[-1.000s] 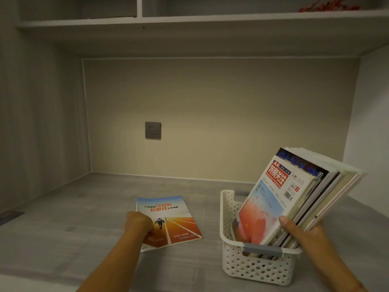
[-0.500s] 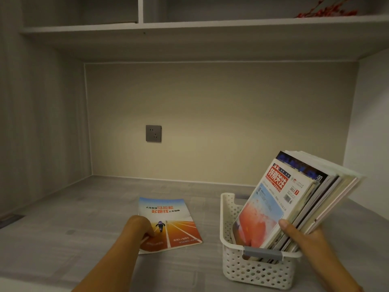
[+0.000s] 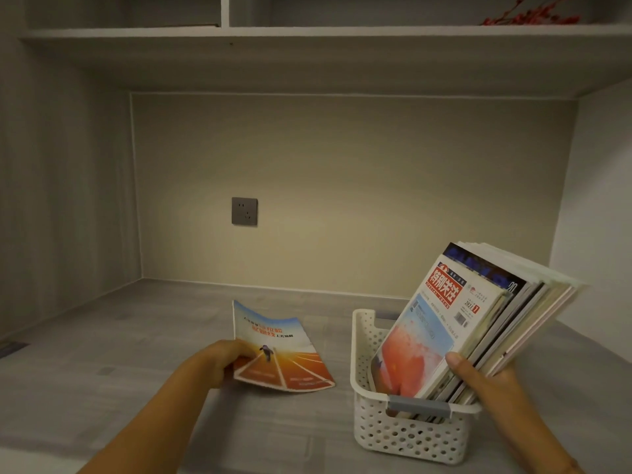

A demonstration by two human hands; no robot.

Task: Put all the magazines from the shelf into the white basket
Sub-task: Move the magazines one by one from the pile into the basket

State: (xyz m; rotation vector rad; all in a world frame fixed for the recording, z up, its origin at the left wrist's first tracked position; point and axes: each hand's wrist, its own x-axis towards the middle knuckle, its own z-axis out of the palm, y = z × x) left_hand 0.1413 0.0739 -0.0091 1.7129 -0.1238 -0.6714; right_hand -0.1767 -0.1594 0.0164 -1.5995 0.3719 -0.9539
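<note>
While my left hand [image 3: 225, 362] pinches the near left corner of the loose magazine [image 3: 277, 350], fingers curled round it, the far edge stands raised off the worktop [image 3: 136, 354] and the cover bows. I cannot tell if the near edge touches down. My right hand [image 3: 485, 381] grips the stack [image 3: 478, 319], thumb on the front cover and fingers behind. The stack stands in the basket [image 3: 407, 436] and leans hard right, well past the rim. That leaves a gap on the basket's left side for the last one.

Risks, my guess:
- A corner pinch on a floppy magazine may let it fold or slip on the way over.
- Its leading edge could snag on the rim or the wall holes and crumple.
- The stack's weight hangs outside the basket. If my right hand eases off, it may fan out, spill or tip the light basket.
- Pushing in sideways may slide the basket along the worktop.

Writing:
- Front of the stack: red masthead with white Chinese characters, looks like 特别关注, small Latin line under it, "2021" and "1", and a barcode.
- Dark blue cover behind: big letters too blurred to read, "20" at the corner.
- Loose magazine: Chinese title in orange and black, blurred, over a runner on a track.
</note>
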